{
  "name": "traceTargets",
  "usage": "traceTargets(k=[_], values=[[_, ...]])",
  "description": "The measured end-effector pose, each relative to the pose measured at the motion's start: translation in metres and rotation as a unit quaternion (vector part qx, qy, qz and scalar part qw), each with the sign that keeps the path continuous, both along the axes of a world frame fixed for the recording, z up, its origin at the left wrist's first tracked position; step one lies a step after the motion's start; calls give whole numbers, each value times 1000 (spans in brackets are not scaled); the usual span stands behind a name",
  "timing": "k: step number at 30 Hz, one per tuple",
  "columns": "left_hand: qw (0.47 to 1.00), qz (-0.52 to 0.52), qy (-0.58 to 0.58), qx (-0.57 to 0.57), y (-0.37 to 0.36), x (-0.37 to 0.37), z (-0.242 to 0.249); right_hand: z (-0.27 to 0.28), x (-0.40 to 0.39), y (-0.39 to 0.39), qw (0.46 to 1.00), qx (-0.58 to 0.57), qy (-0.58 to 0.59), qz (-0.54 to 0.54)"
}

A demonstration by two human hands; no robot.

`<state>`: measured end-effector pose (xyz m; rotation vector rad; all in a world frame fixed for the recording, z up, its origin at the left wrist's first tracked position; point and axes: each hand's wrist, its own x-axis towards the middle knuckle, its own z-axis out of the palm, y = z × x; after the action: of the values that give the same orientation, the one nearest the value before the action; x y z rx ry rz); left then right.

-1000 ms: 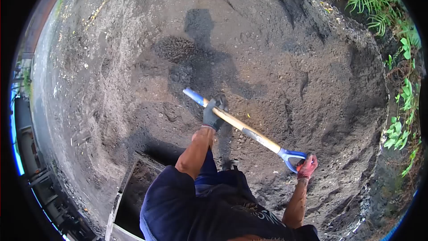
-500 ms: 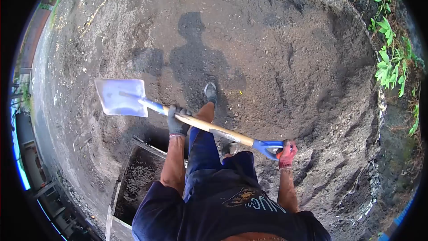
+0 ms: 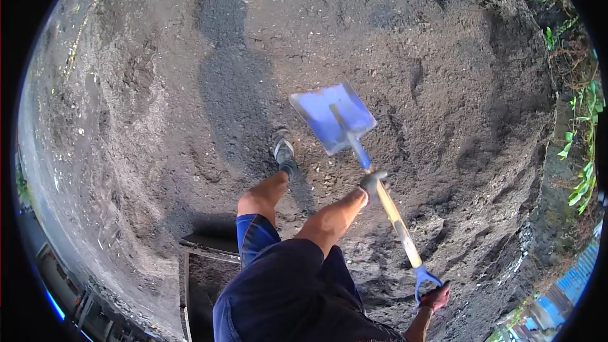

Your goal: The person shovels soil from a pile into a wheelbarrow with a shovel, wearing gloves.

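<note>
A shovel with a square blue blade (image 3: 320,114), a wooden shaft (image 3: 398,225) and a blue D-shaped handle (image 3: 419,284) slants across the dark soil. Near the blade end, my left hand (image 3: 372,182), in a grey glove, is wrapped round the shaft. My right hand (image 3: 436,296), in a reddish glove, closes on the D-handle at lower right. No heap of soil shows on the blade, which overlaps the ground ahead of my shoe (image 3: 282,148).
Loose dark soil (image 3: 456,120) spreads all around, rougher toward the right. A wooden-edged box (image 3: 185,291) with soil in it stands by my legs at lower left. Green plants (image 3: 589,171) grow along the right border, with blue corrugated sheets (image 3: 570,282) below them.
The shovel has swung from the left over to the right, its blade now pointing ahead. Both hands keep their hold, and my body has turned to the right.
</note>
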<state>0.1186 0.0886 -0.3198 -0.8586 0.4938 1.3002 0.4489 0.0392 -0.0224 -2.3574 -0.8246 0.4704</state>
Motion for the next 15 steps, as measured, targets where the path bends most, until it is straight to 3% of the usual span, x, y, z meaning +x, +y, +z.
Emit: traceTargets(k=[2, 3, 4, 5, 7, 10, 15], values=[[996, 49, 71, 5, 15, -165, -57, -102, -113, 65, 990, -6, 65, 123], [988, 92, 126, -13, 16, -226, -49, -99, -195, 75, 969, -14, 189, 156], [988, 108, 97, -55, 17, -260, -52, -109, -218, 87, 972, 25, 155, 174], [977, 106, 165, -87, 19, -263, -50, -118, -230, 92, 973, 58, 119, 187], [975, 157, 158, -8, 14, -254, -37, -125, -197, 101, 967, 43, 152, 199], [969, 176, 167, -56, 3, -243, -10, -104, -187, 113, 953, 47, 185, 234], [922, 307, 230, -50, -99, -209, 56, -78, -176, 150, 905, 37, 199, 375]])
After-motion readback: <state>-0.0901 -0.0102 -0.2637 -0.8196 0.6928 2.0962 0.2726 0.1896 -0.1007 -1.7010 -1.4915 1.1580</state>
